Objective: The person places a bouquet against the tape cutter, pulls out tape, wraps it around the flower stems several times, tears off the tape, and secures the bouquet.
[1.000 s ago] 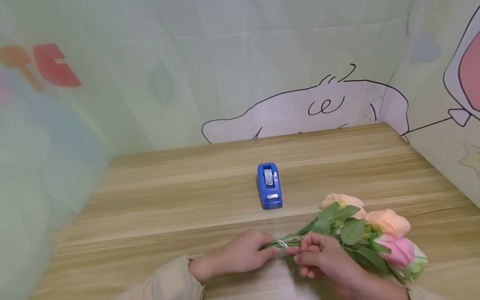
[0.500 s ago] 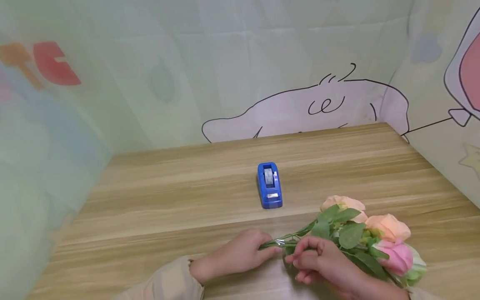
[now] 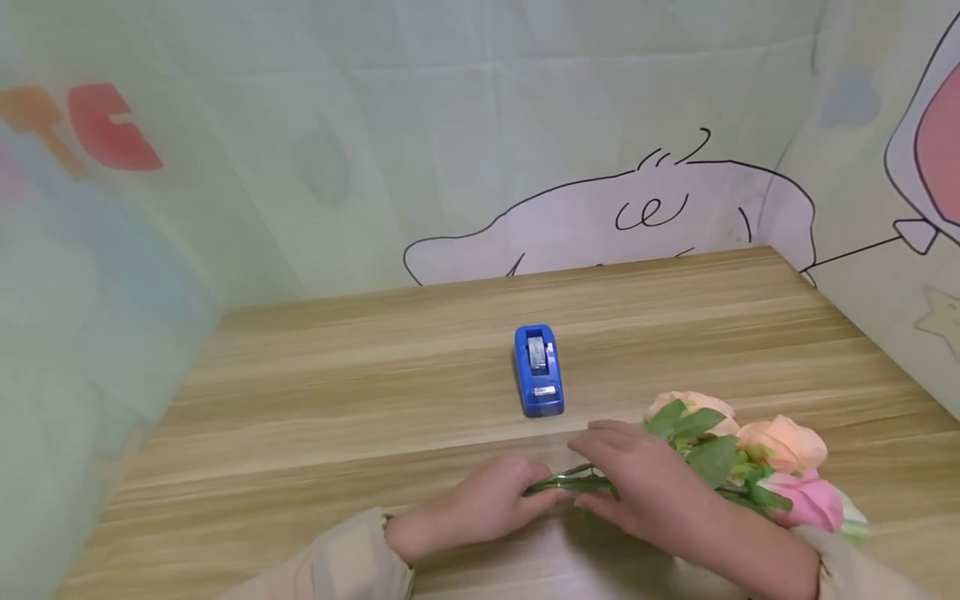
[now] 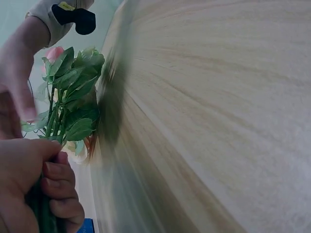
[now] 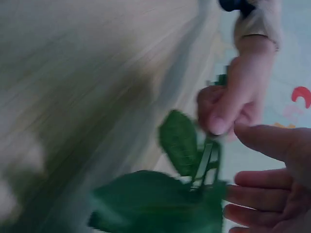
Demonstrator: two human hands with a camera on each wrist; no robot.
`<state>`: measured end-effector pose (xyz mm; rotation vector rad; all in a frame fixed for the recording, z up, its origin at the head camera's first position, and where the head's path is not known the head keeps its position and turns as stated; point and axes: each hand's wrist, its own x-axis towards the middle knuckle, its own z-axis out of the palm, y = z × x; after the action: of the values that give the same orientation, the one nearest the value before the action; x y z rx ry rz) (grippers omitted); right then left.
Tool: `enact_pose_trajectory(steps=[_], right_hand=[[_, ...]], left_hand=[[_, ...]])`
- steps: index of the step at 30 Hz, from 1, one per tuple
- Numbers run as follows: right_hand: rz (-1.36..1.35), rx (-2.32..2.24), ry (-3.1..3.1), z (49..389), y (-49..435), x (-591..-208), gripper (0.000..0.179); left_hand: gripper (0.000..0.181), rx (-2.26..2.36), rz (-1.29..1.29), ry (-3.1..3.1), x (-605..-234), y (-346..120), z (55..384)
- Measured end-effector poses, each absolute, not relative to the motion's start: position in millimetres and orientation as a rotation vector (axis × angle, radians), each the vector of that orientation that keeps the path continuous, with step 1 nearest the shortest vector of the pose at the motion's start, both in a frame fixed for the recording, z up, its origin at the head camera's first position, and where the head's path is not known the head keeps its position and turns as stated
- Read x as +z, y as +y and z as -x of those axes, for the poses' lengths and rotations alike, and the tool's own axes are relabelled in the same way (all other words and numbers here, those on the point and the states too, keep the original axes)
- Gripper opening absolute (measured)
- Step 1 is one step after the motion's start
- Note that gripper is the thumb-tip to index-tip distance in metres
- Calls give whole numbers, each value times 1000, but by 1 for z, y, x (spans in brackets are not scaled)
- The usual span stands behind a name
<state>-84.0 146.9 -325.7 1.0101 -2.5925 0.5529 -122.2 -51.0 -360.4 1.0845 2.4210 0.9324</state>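
My left hand grips the green stems of a bunch of artificial roses, its fingers curled round them in the left wrist view. Just past its fingertips, a shiny band of clear tape shows on the stems. Peach roses, a pink rose and green leaves spread to the right, close over the table. My right hand is spread over the upper stems, thumb apart from the fingers. In the right wrist view its fingers are extended beside the stems and hold nothing.
A blue tape dispenser with a roll in it stands on the wooden table, beyond the hands. Printed cloth walls enclose the table at the back and sides.
My right hand has gone from pinching fingers at the taped spot to spread fingers over the stems. The loose silvery tape end now lies flat. My left hand keeps its grip.
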Motion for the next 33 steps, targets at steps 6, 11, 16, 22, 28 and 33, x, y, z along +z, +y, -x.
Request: enact_pose_trajectory(steps=[6,11,16,22,28,33], right_hand=[[-1005,212,-2649,88,146,-339,28],[-1065,189,-2454,93,148,-351,22],[-1124,124,-2352,96,150,-360,23],[-1165,101,-2415,95,152,-359,20],[-1168,240,-2500,95,154,-356,20],[-1163,313,-2493,95,155,-356,24]], left_hand=[[39,937,-1075,2422,-361,-52,122],[40,944,-1064,2422,-361,-53,122],[39,944,-1072,2440,-361,-53,122],[37,939,-1087,2469,-361,-53,121],[37,941,-1066,2484,-361,-52,120],[36,930,-1050,2488,-362,-50,120]])
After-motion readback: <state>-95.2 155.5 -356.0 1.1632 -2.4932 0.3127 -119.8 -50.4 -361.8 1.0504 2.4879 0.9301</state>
